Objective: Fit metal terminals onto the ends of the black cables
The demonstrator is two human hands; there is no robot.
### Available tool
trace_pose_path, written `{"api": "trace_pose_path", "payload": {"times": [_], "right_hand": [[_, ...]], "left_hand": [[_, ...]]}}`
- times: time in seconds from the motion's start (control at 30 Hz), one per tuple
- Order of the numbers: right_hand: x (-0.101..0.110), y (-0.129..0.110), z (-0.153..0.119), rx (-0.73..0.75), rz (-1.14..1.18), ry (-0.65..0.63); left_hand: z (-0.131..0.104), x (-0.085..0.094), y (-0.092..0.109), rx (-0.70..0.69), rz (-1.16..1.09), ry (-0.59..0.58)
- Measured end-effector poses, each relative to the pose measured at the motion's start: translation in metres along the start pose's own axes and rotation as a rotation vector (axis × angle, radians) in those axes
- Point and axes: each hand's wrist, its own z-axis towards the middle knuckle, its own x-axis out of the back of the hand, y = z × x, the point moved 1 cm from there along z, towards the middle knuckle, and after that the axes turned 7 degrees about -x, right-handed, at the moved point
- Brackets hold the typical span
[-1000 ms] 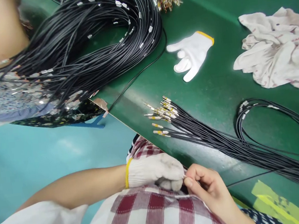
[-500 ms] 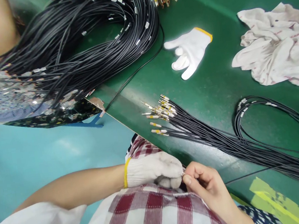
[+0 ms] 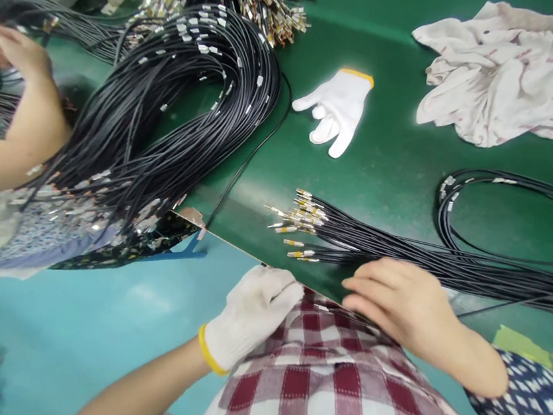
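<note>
My left hand (image 3: 256,313), in a white knitted glove with a yellow cuff, is at the table's front edge above my checked apron (image 3: 306,384). Its fingers are curled with the thumb against them; whatever they may hold is hidden. My bare right hand (image 3: 401,296) is beside the near side of a bundle of black cables (image 3: 384,235), fingers stretched out and thumb apart. Metal terminals with yellow bands (image 3: 307,214) tip the bundle's left end. Between my hands, a small silvery piece (image 3: 322,307) shows against the apron.
A large coil of black cables (image 3: 265,109) with white tags lies at the back left, near a co-worker's arms (image 3: 32,129). On the green table (image 3: 390,154) are a white glove (image 3: 340,110), crumpled white cloth (image 3: 507,88), a smaller cable loop (image 3: 439,205) and yellow-green tape (image 3: 537,351).
My hands were together, the right pinching a thin end at the left glove. Now they are apart: the left moved left, the right moved up and right with fingers extended. The view shifted too.
</note>
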Motion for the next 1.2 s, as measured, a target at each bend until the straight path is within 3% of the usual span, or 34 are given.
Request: {"api": "trace_pose_path", "payload": {"times": [0.07,0.13,0.23,0.3,0.43,0.57,0.67,0.77,1.03,1.1,1.2], "right_hand": [[-0.003,0.006,0.009,-0.045,-0.183,0.091],[-0.006,0.009,0.014,-0.052,-0.285,0.089],[-0.001,0.008,0.014,-0.061,-0.148,0.03],[0.007,0.005,0.009,-0.091,0.008,-0.006],[0.019,0.001,0.001,-0.163,0.234,-0.111],[0.021,-0.001,0.003,-0.194,0.298,-0.211],[0.02,-0.007,0.006,-0.159,0.321,-0.251],[0.014,-0.019,0.009,-0.121,0.38,-0.215],[-0.004,-0.038,0.01,-0.299,0.566,-0.313],[-0.004,-0.039,0.008,-0.286,0.562,-0.263],[0.0,-0.041,0.005,-0.167,0.416,-0.051]], "left_hand": [[-0.002,0.001,-0.005,0.079,-0.032,0.04],[-0.003,0.0,-0.006,0.127,-0.105,0.098],[-0.004,-0.003,-0.002,0.123,-0.104,0.256],[-0.004,-0.002,0.003,0.098,-0.072,0.295],[-0.003,0.003,0.013,-0.002,-0.199,0.146],[-0.004,0.008,0.016,-0.024,-0.378,0.031],[-0.006,0.007,0.016,-0.025,-0.448,0.003],[-0.007,0.004,0.016,-0.011,-0.47,-0.014],[-0.01,0.0,0.011,-0.121,-0.435,-0.056],[-0.011,-0.001,0.011,-0.149,-0.407,-0.038],[-0.011,-0.001,0.011,-0.185,-0.37,-0.022]]}}
